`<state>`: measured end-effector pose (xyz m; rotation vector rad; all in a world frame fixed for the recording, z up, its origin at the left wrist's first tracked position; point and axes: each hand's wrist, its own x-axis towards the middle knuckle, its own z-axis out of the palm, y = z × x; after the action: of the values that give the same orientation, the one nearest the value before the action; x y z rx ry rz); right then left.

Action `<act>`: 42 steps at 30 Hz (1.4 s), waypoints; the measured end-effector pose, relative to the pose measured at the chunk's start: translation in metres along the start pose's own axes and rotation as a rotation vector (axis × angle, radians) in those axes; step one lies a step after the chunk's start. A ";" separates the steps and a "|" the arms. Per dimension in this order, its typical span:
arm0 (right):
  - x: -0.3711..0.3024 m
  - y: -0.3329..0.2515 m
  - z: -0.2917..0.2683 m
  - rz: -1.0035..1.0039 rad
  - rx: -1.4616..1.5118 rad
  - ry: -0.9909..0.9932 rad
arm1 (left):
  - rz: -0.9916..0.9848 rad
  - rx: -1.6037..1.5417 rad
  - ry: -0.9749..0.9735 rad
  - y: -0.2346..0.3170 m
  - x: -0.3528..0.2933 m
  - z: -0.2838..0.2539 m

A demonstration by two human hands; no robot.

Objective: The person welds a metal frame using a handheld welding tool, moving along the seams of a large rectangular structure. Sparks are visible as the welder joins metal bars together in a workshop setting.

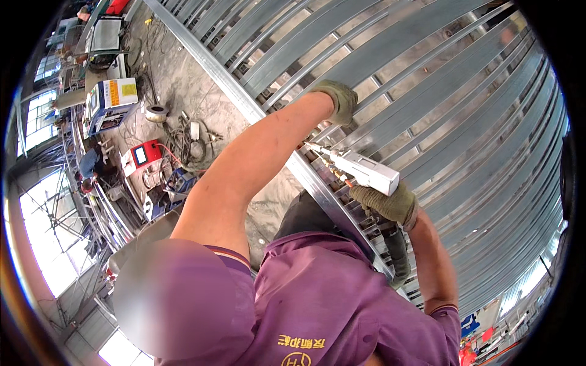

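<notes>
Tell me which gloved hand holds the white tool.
The right hand, gripping the white tool near its wide end; the left hand is off the tool, over the grey slats.

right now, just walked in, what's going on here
A person in a purple shirt works over a rack of grey metal slats. The gloved right hand grips what looks like a white welding gun, its nozzle pointing toward the slats' ends by the silver edge rail. The gloved left hand is at the slats just beyond the nozzle. No spark or glow shows.
</notes>
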<state>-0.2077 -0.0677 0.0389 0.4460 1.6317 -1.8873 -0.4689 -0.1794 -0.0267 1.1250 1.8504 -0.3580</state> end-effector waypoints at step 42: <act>0.021 0.041 0.014 0.057 -0.041 -0.021 | -0.042 -0.015 0.074 0.002 0.000 0.000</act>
<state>-0.1960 -0.0882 -0.0028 0.4500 1.6239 -1.8078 -0.4674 -0.1785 -0.0262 1.1039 1.9406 -0.3306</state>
